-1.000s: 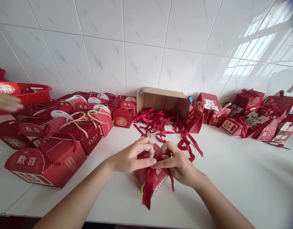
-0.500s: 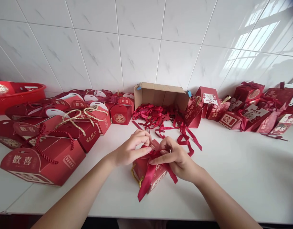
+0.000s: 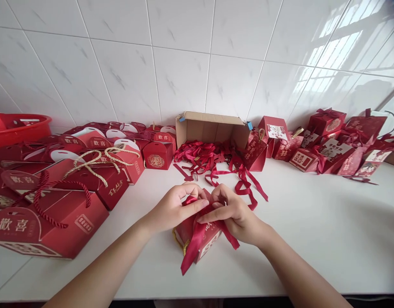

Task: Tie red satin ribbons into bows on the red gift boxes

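Observation:
A small red gift box [image 3: 185, 227] with a gold cord at its left side sits on the white table before me. Across its top runs a red ribbon [image 3: 195, 244], its loose ends hanging over the near side and to the right. My left hand [image 3: 180, 205] pinches a loop of that ribbon between thumb and curled fingers. On the other side of the knot area, my right hand [image 3: 235, 214] is closed on the ribbon too, thumb and forefinger pressed together. My fingers cover the knot itself.
Behind the gift box, a cardboard box [image 3: 213, 128] lies on its side, spilling loose red ribbons [image 3: 200, 156]. Several red boxes with rope handles [image 3: 84, 222] crowd the left, near a red basin [image 3: 20, 132]. More red boxes [image 3: 335, 154] stand at right by the tiled wall [image 3: 180, 81].
My left fingers have closed in toward the ribbon's middle and drawn up a loop. The right hand keeps its hold. The view has shifted slightly to the right.

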Demonstrator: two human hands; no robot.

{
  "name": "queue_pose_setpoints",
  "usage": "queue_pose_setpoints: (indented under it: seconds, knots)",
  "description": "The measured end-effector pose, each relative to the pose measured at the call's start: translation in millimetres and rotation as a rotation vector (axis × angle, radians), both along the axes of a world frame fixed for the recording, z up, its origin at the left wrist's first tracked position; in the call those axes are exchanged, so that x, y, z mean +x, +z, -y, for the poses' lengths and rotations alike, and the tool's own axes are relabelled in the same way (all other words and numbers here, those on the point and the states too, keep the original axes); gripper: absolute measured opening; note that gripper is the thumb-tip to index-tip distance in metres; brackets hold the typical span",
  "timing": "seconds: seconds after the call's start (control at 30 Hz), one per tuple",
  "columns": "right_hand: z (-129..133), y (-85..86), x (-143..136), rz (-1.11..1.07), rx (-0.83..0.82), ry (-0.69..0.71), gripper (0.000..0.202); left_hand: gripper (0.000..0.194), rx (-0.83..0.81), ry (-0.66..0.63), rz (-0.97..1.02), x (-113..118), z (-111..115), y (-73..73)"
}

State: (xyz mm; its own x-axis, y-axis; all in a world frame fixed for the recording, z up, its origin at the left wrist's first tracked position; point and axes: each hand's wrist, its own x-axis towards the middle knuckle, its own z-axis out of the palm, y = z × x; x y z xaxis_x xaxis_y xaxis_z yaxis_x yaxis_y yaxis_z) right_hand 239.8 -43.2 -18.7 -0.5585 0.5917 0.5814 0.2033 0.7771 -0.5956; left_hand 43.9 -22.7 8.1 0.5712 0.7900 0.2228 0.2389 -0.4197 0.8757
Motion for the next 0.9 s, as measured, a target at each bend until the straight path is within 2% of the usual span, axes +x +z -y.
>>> queue_pose_setpoints:
  seconds: [0.23, 0.3, 0.4, 0.53, 0.77, 0.83, 0.9]
  knots:
    - [-0.7, -0.4, 3.1, -0.022, -0.026, 0.015, 0.037, 0.037, -0.043, 0.012, 0.049, 1.2, -2.4, -2.9]
    - [-1.6, -1.2, 3.4, -0.064, -0.047, -0.007, 0.028, 0.040, -0.057, 0.005, 0.057, 0.9, -3.2, -2.9]
    - [-3.5, -3.8, 2.9, -0.170, -0.162, -0.072, 0.007, 0.042, -0.047, 0.013, 0.042, 0.4, -4.3, -2.7]
    - [-6.4, -6.2, 4.1, -0.286, -0.273, -0.060, 0.020, 0.044, -0.048, 0.029, 0.011, 0.1, -5.2, -2.6]
    - [-8.8, -3.6, 11.7, -0.277, -0.251, -0.105, 0.026, 0.052, -0.058, 0.015, 0.010, 0.7, -5.2, -4.3]
    - [-9.2, -3.9, 12.1, -0.282, -0.259, -0.103, 0.024, 0.044, -0.051, 0.021, -0.007, 0.1, -5.5, -4.5]
    - [-9.9, -4.2, 12.2, -0.278, -0.286, -0.099, 0.016, 0.027, -0.048, 0.024, -0.042, -1.0, -6.0, -4.1]
